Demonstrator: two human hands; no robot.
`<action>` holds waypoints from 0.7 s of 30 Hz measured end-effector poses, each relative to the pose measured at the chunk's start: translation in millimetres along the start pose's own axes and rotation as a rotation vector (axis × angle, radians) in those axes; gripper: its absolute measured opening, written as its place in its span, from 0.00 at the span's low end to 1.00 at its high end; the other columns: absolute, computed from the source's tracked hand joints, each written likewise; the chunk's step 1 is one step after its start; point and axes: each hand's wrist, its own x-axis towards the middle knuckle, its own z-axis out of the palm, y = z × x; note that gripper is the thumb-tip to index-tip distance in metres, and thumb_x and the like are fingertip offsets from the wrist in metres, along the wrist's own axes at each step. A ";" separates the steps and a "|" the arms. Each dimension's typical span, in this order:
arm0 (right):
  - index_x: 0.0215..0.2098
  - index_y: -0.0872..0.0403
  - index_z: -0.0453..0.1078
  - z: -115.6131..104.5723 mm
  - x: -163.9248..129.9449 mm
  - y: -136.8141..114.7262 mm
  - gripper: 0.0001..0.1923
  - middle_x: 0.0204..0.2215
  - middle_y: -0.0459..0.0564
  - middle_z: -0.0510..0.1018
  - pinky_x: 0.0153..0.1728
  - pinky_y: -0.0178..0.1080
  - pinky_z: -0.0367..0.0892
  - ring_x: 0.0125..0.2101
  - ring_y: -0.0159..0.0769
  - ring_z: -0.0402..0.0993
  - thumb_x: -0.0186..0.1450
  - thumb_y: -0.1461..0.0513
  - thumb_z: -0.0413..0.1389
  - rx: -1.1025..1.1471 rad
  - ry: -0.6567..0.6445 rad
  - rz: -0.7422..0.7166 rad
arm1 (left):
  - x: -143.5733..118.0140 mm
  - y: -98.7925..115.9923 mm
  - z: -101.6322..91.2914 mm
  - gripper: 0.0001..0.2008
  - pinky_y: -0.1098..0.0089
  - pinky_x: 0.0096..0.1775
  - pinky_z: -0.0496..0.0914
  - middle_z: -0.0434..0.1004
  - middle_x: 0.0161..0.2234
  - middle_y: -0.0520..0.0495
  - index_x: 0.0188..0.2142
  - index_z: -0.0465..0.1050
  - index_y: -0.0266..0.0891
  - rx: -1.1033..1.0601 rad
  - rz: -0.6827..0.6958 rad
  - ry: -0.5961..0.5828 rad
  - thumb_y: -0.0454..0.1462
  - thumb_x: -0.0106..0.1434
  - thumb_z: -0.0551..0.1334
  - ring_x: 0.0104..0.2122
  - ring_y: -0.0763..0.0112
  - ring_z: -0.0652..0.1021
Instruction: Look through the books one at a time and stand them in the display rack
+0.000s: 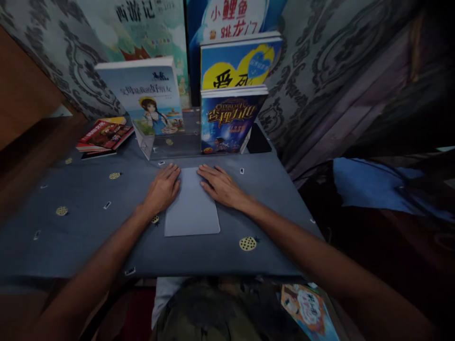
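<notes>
Left hand (pixel 163 188): fingers lay flat and open on grey pad's (pixel 192 208) left edge.
Right hand (pixel 221 185): same, right edge.
Far poster (pixel 232 19): read "小鲤鱼跳龙门".

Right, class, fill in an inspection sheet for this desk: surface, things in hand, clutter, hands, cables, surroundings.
Surface: table under dark blue patterned cloth.
Things in hand: flat grey pad, lying between both hands.
Clutter: stack of books lying at back left; three books upright in a clear stand.
Hands: left hand and right hand flat, open, at the pad's edges.
Cables: nothing seen.
Surroundings: patterned grey wall, posters behind.
</notes>
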 end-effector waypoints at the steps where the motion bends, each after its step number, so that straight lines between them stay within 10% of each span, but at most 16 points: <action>1: 0.66 0.58 0.63 0.6 -0.3 2.5 0.25 0.66 0.61 0.66 0.68 0.58 0.52 0.68 0.45 0.58 0.73 0.61 0.46 0.014 0.010 -0.008 | 0.1 1.0 -0.8 0.22 0.47 0.65 0.62 0.72 0.61 0.33 0.59 0.69 0.30 0.000 0.010 -0.017 0.38 0.72 0.50 0.65 0.53 0.67; 21: 0.69 0.55 0.57 -1.7 -3.1 2.3 0.26 0.69 0.54 0.63 0.70 0.54 0.50 0.69 0.43 0.56 0.74 0.58 0.43 0.044 0.010 0.014 | -39.8 67.1 -32.2 0.21 0.49 0.70 0.52 0.61 0.68 0.50 0.66 0.63 0.49 -0.205 0.568 -0.384 0.41 0.76 0.50 0.70 0.63 0.58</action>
